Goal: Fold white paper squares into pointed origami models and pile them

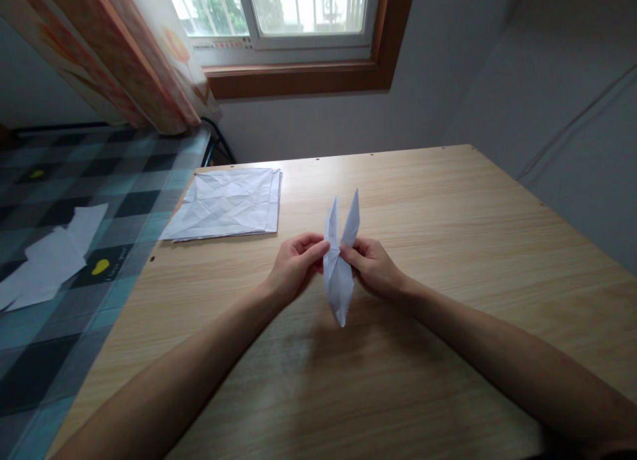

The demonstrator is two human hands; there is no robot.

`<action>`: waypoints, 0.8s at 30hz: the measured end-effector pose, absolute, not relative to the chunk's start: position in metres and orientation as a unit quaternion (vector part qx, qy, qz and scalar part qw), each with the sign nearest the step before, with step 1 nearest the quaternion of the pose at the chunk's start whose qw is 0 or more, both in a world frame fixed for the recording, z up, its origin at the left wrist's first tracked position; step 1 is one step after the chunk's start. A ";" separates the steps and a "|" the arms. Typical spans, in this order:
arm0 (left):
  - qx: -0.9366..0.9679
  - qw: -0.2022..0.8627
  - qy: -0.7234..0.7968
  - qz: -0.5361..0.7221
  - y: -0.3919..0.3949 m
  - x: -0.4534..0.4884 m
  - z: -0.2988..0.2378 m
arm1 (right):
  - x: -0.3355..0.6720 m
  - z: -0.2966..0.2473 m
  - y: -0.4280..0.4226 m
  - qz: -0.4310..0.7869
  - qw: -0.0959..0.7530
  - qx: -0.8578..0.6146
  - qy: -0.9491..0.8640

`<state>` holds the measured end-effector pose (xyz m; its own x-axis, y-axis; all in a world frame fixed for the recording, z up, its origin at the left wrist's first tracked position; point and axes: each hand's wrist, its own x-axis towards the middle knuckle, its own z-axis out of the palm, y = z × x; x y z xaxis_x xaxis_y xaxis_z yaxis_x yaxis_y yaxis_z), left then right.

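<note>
A white folded paper figure is held up over the wooden table, with two pointed flaps rising at its far end and a narrower tip towards me. My left hand pinches its left side between thumb and fingers. On the right side, my right hand grips it the same way, thumb pressed near the middle crease. The fingertips behind the paper are partly hidden.
A stack of creased white paper sheets lies at the table's far left. Left of the wooden table is a checked cloth surface with loose white paper pieces. A curtain hangs beside the window.
</note>
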<state>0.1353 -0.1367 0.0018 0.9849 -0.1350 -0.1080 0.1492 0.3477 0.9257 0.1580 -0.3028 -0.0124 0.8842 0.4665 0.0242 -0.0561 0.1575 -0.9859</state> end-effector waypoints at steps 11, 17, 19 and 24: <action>0.583 0.810 0.022 -0.063 -0.135 0.135 -0.005 | 0.160 -0.014 -0.304 0.161 0.782 -0.591 -0.119; 0.603 0.797 0.035 -0.032 -0.136 0.135 0.000 | 0.162 -0.018 -0.303 0.142 0.786 -0.596 -0.083; 0.605 0.795 0.039 -0.025 -0.137 0.135 0.002 | 0.163 -0.019 -0.303 0.137 0.791 -0.590 -0.082; 0.602 0.797 0.048 -0.033 -0.137 0.135 0.000 | 0.164 -0.017 -0.304 0.120 0.797 -0.583 -0.101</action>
